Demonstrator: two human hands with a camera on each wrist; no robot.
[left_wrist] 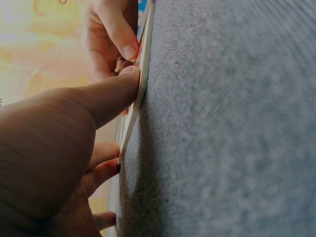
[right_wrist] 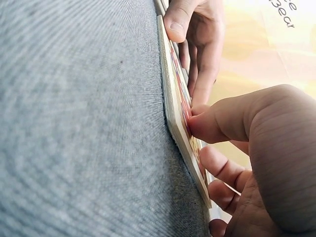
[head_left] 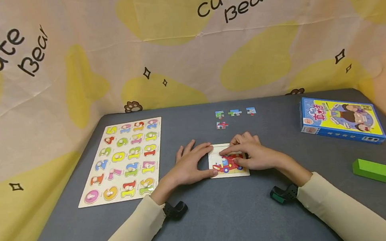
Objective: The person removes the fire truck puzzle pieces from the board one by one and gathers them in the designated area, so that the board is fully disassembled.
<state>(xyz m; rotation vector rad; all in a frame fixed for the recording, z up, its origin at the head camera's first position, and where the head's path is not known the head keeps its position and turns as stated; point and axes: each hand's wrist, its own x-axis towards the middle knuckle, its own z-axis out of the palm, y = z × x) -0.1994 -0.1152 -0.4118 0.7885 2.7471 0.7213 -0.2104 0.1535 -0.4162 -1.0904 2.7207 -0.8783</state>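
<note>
A small jigsaw board (head_left: 229,175) with a pale frame and a red vehicle picture (head_left: 228,165) lies flat on the grey table. My left hand (head_left: 192,164) rests at its left side, thumb on the lower left of the board and fingertips at the upper left edge. From the right, my right hand (head_left: 255,154) reaches over it. Its index finger extends across the upper part, while the thumb presses on the red picture; in the right wrist view the thumb (right_wrist: 210,123) touches the board's face. Part of the picture is hidden beneath this hand.
Several loose jigsaw pieces (head_left: 221,125) lie behind the board. A number puzzle board (head_left: 115,176) is on the left. On the right are a blue and yellow box (head_left: 342,118) and a green block (head_left: 372,170). A printed cloth (head_left: 173,22) hangs behind the table.
</note>
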